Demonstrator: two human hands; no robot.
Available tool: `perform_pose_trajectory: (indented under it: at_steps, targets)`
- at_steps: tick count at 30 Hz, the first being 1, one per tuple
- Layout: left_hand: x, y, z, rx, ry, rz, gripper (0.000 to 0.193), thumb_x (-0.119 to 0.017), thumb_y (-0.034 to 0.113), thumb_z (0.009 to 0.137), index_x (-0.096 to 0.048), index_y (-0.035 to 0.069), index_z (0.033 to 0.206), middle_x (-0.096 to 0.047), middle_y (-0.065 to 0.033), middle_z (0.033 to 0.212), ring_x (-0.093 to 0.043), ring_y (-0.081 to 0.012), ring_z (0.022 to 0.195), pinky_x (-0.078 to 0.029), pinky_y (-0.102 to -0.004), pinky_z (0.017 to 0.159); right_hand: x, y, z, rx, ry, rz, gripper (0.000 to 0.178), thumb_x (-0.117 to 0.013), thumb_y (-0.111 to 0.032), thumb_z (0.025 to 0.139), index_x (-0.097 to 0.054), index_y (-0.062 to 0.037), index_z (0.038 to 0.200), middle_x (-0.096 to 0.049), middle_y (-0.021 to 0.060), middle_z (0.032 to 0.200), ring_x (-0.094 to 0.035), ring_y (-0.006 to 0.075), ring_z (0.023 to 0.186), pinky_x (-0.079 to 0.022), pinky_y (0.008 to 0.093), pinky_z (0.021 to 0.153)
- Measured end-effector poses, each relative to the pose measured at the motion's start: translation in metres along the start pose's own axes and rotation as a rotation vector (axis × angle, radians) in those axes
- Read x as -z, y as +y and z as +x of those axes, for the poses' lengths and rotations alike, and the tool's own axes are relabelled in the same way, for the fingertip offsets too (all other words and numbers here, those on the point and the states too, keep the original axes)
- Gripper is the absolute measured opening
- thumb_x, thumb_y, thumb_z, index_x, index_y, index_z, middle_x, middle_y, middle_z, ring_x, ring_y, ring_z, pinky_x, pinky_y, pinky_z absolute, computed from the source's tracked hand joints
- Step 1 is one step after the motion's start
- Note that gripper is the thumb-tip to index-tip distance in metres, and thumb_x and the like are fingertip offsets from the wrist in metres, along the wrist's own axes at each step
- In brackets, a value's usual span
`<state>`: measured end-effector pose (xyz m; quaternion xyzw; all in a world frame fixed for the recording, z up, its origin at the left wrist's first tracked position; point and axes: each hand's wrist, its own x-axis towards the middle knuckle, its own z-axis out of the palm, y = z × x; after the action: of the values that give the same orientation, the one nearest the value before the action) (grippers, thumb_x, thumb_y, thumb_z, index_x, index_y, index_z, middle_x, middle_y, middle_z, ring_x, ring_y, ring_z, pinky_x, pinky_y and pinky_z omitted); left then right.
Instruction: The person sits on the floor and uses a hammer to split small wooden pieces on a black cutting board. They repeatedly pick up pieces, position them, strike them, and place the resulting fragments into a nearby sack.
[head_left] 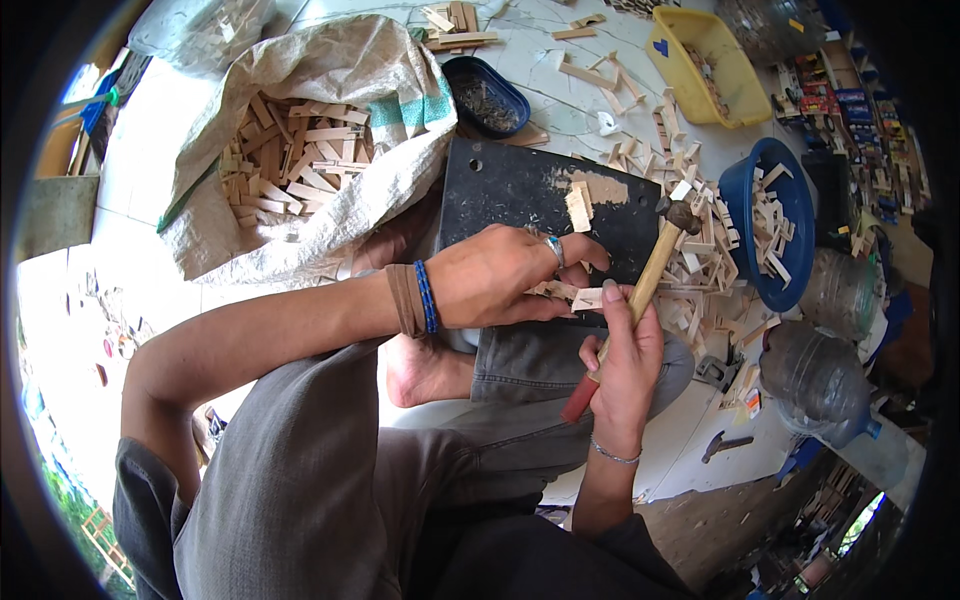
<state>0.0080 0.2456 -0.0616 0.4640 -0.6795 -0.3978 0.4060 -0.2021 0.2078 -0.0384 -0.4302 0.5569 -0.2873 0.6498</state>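
The left hand (500,275) reaches rightward, knuckles up — the right hand (630,368) close beside it, fingers curled.

A pale woven sack (390,212) with a green stripe gapes open at upper left, a clear plastic bag (200,35) just beyond it. To the sack's right sits a small blue tray (522,106); farther right, a yellow bin (740,72). Below the bin, toward the right edge, a round blue basin (737,205) stands tilted in view. Beside it are a clear jug (843,290) and, lower, a jug with a blue cap (815,375), on its side. A spare hammer (728,446) lies on the pale tiled floor (690,450).
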Motion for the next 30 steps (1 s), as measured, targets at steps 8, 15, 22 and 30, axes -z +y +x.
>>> perform_pose_trajectory:
  at_steps: [8, 15, 22, 30]
  targets:
    - [0.0012, 0.0001, -0.0007, 0.009, -0.023, 0.018, 0.048, -0.077, 0.014, 0.091, -0.053, 0.006, 0.132, -0.075, -0.0149, 0.107, -0.074, -0.0362, 0.102, -0.060, -0.0432, 0.084, -0.0002, -0.0018, -0.0016, -0.016, 0.015, -0.026, 0.021, -0.067, -0.026, 0.104, -0.062, -0.0060, 0.108, -0.063, 0.0019, 0.091, -0.048, 0.0027, 0.062, -0.035, 0.0199, 0.044]
    - [0.0029, 0.0005, -0.0019, 0.021, -0.032, 0.018, 0.047, -0.077, 0.014, 0.091, -0.053, 0.007, 0.132, -0.076, -0.0132, 0.106, -0.074, -0.0370, 0.099, -0.059, -0.0440, 0.082, 0.0027, -0.0058, 0.0028, -0.084, 0.024, -0.006, 0.026, -0.069, -0.029, 0.103, -0.062, -0.0046, 0.110, -0.066, 0.0044, 0.091, -0.044, 0.0027, 0.051, -0.033, 0.0194, 0.042]
    - [-0.0005, -0.0033, -0.0013, -0.041, 0.011, 0.007, 0.050, -0.077, 0.015, 0.089, -0.050, 0.008, 0.131, -0.074, -0.0106, 0.098, -0.071, -0.0402, 0.089, -0.056, -0.0488, 0.076, 0.0036, -0.0068, 0.0017, -0.086, 0.017, -0.014, 0.028, -0.070, -0.030, 0.103, -0.062, -0.0041, 0.110, -0.067, 0.0044, 0.090, -0.044, 0.0028, 0.051, -0.032, 0.0195, 0.041]
    - [-0.0016, -0.0053, -0.0013, -0.023, 0.009, -0.009, 0.051, -0.077, 0.015, 0.089, -0.051, 0.008, 0.132, -0.076, -0.0120, 0.100, -0.072, -0.0403, 0.091, -0.057, -0.0480, 0.077, -0.0026, -0.0044, -0.0007, -0.055, 0.058, -0.007, 0.027, -0.069, -0.029, 0.103, -0.062, -0.0035, 0.108, -0.066, 0.0031, 0.089, -0.045, 0.0028, 0.053, -0.033, 0.0200, 0.042]
